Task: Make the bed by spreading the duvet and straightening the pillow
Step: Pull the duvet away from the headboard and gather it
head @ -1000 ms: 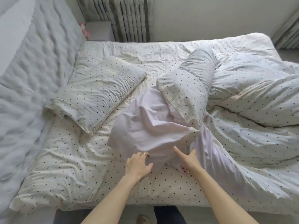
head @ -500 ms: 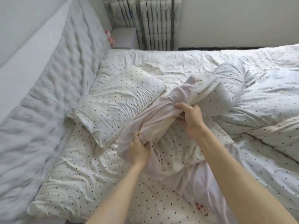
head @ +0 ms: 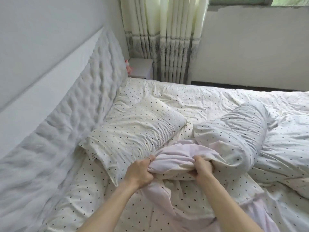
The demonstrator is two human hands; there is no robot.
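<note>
Right hand [head: 203, 166] now back level with left hand [head: 139, 173], arms outstretched, each grip fisted around bunched duvet [head: 175, 159] beside pillow [head: 133, 131].

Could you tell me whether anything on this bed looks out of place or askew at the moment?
The duvet is bunched in a rolled heap mid-bed instead of spread flat, its plain pink underside turned up where the left hand and right hand grip it. The pillow lies skewed relative to the headboard.
</note>
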